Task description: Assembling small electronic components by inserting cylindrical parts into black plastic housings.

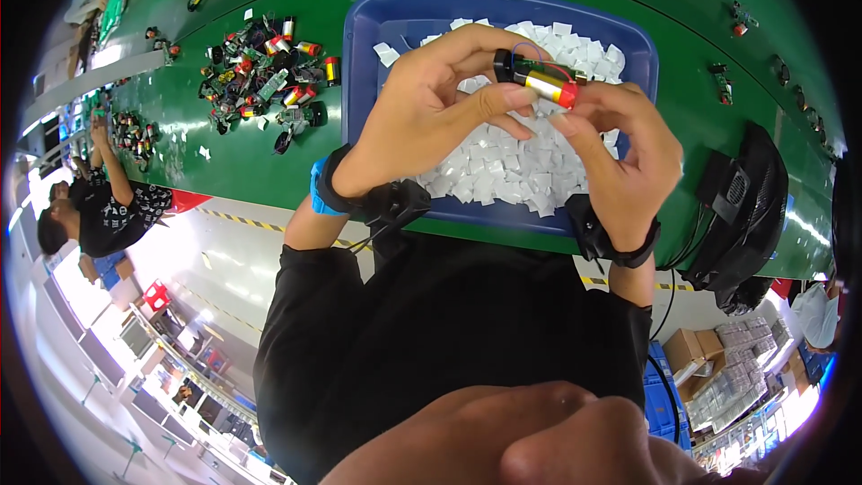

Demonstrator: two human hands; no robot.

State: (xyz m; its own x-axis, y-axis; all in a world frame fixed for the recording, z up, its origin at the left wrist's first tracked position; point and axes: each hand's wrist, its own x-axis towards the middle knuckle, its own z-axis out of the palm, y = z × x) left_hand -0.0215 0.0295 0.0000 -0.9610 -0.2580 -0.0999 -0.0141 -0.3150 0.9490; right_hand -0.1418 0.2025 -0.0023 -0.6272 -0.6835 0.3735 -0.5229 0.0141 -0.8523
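Observation:
Over the blue tub my hands hold a small cylindrical battery (549, 87) with a silver, yellow and red wrap. Thin red and blue wires run along it, and a black part (505, 66) sits at its left end. My left hand (433, 108) pinches the black end between thumb and fingers. The fingertips of my right hand (628, 136) close on the red end. Below them, the blue tub (359, 36) is filled with many small white square pieces (503, 166). Both wrists wear black straps with small devices.
Left of the tub lies a heap of wired battery assemblies (260, 76) on the green table (296, 0). More assemblies (722, 83) lie along the right and far side. A black mesh bag (759, 207) rests at the right edge. Another person (117, 216) works at the far left.

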